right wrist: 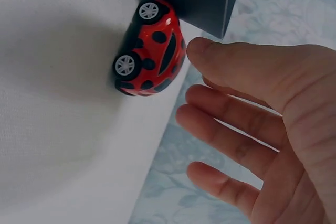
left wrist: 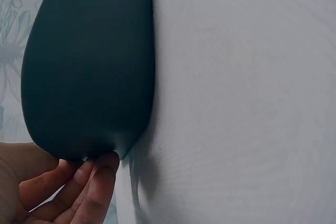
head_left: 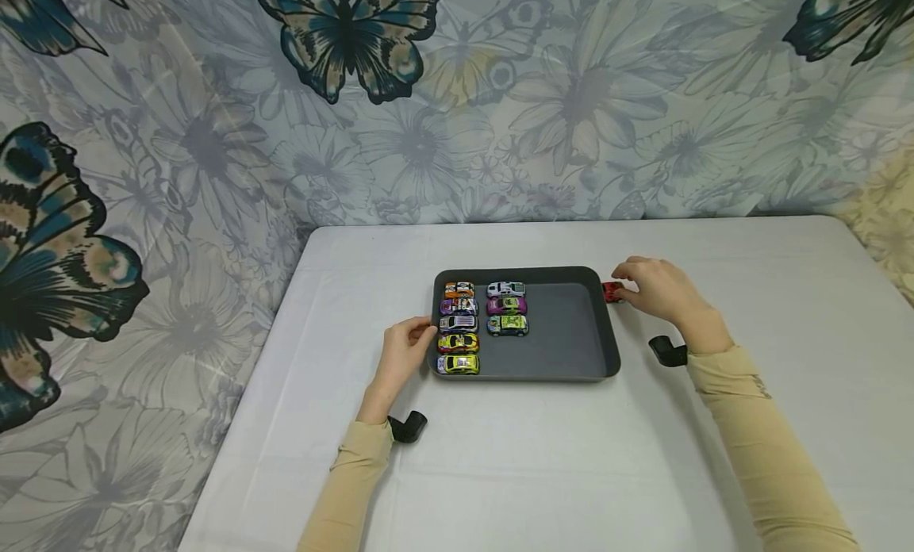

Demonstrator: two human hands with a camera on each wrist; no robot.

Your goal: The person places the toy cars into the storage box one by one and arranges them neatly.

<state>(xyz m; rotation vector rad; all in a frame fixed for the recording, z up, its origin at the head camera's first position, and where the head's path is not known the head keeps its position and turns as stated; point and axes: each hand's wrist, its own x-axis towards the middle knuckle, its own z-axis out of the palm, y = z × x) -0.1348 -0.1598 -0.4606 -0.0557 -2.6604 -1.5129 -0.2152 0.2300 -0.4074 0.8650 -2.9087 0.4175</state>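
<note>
A dark grey tray (head_left: 564,338) lies on the table, with toy cars in two columns in its left half. My left hand (head_left: 405,350) holds the tray's left edge, thumb at the rim; in the left wrist view the fingertips (left wrist: 107,161) meet the tray's end. Just outside the tray's right wall is a red toy car (right wrist: 152,56) with black spots, its front end close to the wall. My right hand (head_left: 660,290) is beside this car, thumb tip right at its roof, the other fingers spread loosely.
The left column has several cars, among them a yellow-green car (head_left: 458,365) at the near end. The right column holds three: a silver car (head_left: 505,289), a purple car (head_left: 506,306) and a green car (head_left: 508,325). White cloth covers the table (head_left: 528,465); behind hangs a butterfly-patterned curtain (head_left: 428,163).
</note>
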